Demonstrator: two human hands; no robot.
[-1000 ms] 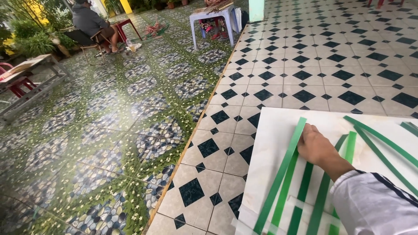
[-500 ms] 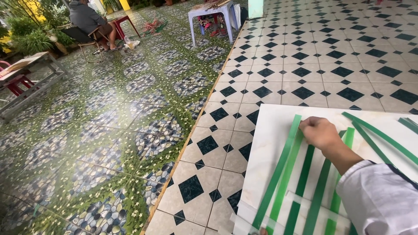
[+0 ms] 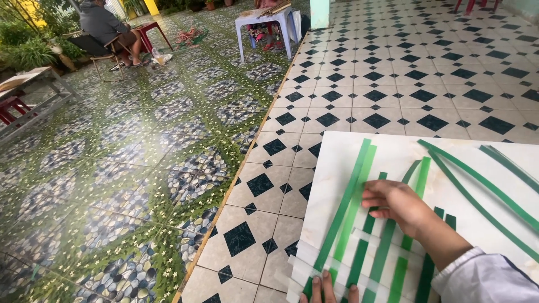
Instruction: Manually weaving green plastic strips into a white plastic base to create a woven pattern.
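Right hand [image 3: 396,203] flat, fingers loose, pressing green strips [image 3: 359,207] near the white board's [image 3: 337,163] left edge; nothing pinched. Left hand [image 3: 328,290] fingertips pin strip ends at bottom edge.

A pale rectangular board [image 3: 337,168] lies flat on the black-and-white tiled floor [image 3: 393,73], at the lower right of the view. On the board lie long green strips [image 3: 348,207], side by side, crossed near the board's near edge by whitish translucent strips [image 3: 314,264]. The right hand [image 3: 396,205] rests on the green strips in the middle of the board; the left hand [image 3: 331,292] touches the strips at the near edge. Left of the tiled floor stretches the pebble-patterned floor [image 3: 140,168]. Far behind stands a small plastic stool [image 3: 266,25], and to its left a seated person [image 3: 104,25] on a chair.
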